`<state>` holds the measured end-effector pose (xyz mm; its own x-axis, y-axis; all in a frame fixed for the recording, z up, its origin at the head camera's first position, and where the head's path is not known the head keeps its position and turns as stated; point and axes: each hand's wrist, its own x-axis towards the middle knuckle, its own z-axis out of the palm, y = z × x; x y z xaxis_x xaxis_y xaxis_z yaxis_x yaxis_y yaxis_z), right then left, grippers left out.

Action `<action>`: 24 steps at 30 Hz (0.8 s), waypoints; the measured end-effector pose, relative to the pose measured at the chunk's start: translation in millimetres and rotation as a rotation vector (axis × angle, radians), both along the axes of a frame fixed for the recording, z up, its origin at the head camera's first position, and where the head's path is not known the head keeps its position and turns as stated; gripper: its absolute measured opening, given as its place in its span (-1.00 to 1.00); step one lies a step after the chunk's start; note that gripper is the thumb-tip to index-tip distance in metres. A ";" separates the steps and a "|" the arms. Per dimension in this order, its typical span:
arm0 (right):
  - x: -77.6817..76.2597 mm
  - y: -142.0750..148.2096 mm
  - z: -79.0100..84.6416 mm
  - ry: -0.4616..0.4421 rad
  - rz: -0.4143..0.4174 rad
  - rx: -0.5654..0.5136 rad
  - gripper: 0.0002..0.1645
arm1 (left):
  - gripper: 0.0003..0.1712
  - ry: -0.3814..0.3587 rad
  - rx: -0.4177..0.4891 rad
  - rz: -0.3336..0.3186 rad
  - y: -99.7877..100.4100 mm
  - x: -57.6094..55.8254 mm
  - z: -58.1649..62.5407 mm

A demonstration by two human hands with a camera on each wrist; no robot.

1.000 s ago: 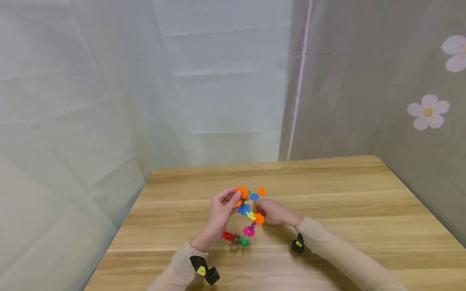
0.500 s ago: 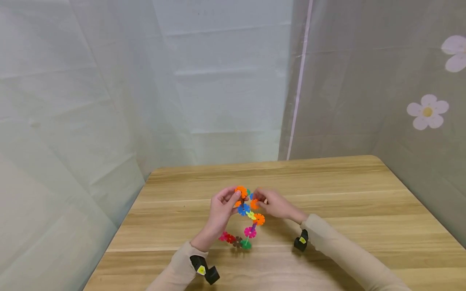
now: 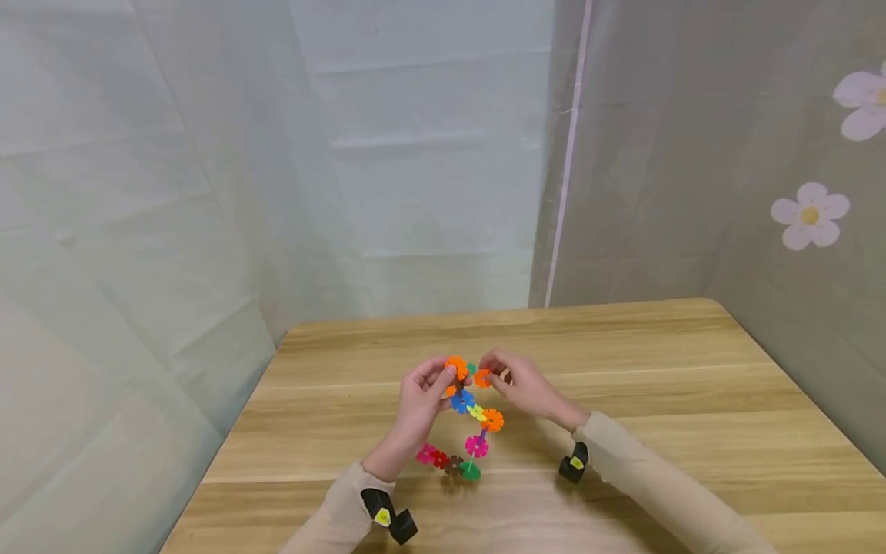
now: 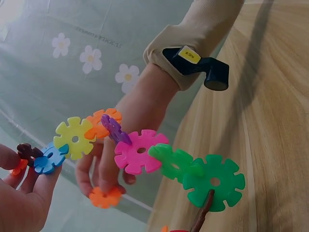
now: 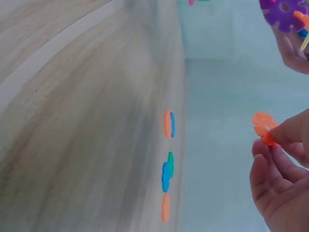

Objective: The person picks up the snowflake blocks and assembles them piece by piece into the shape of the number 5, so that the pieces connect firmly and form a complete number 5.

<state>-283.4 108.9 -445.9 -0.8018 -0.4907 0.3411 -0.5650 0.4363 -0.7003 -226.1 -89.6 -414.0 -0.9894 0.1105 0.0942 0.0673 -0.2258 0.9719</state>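
Note:
A chain of interlocked, notched plastic discs hangs from my left hand (image 3: 421,404), whose thumb and fingers pinch its upper end by an orange disc (image 3: 456,367). Down from there run a blue disc (image 4: 48,158), a yellow disc (image 4: 75,138), a purple disc (image 5: 285,8), a pink disc (image 4: 141,151) and green ones, with brown, red and pink discs at the low end near the table. My right hand (image 3: 526,387) pinches a single orange disc (image 5: 264,126) between thumb and fingertips, just right of the chain's top and apart from it.
Loose discs lie flat on the wooden table (image 3: 623,346) beyond the hands: an orange disc (image 5: 167,123) beside a blue one, a blue disc (image 5: 166,177) against a green one, and another orange disc (image 5: 165,208). Pale curtains (image 3: 429,154) surround the table's far and side edges.
My right hand, earlier low behind the chain, has risen and brought an orange disc up near the chain's top. My left hand stays almost still; the chain's low end has swung slightly.

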 end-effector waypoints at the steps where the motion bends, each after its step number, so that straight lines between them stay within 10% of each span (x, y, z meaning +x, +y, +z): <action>1: 1.2 0.0 1.0 0.006 -0.003 -0.009 -0.81 | -0.69 -0.006 -0.001 0.002 0.2 0.0 -0.3; 24: 15.9 0.0 34.2 0.236 0.014 -0.276 -0.84 | -0.66 -0.016 -0.015 -0.056 7.7 0.3 -3.4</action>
<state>-267.5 108.9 -411.6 -0.6790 -0.3644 0.6373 -0.7298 0.2400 -0.6402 -225.8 -82.0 -417.4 -0.9830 0.1669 0.0764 0.0396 -0.2137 0.9761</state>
